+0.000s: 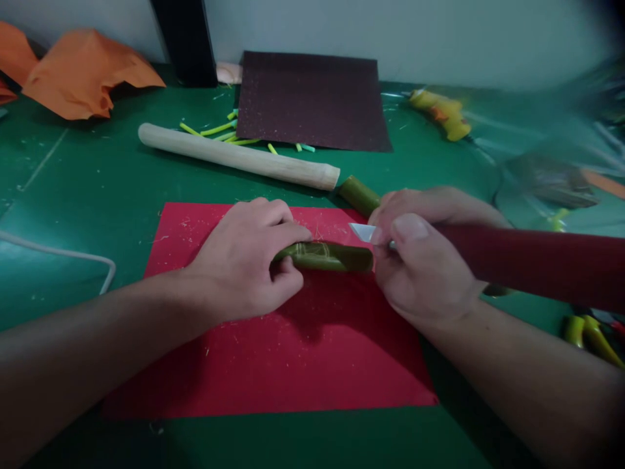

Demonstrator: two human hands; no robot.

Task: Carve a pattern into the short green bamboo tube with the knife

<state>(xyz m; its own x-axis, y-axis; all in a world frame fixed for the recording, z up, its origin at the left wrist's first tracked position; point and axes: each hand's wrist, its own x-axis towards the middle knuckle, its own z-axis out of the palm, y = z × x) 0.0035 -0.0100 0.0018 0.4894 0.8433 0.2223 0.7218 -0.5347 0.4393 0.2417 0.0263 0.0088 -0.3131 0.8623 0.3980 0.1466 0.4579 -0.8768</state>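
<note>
My left hand (249,257) is closed round one end of a short green bamboo piece (336,256) with pale lines scratched on its upper side. The piece lies over a red sheet (312,365) strewn with fine shavings. My right hand (422,273) is closed on a craft knife (362,232), its pointed blade facing left just above the piece's right end, apart from the scratched lines. Fingers hide most of the knife's handle. Behind it another hand (444,203) shows in part; whose it is I cannot tell. A long dark red shape (537,264) crosses there from the right.
A pale stick (239,156) and a second green bamboo piece (359,194) lie beyond the sheet. Further back are a dark brown sheet (312,98), a yellow glue gun (439,114) and crumpled orange paper (88,71). Yellow-handled tools (590,335) lie at right, a white cable (63,246) at left.
</note>
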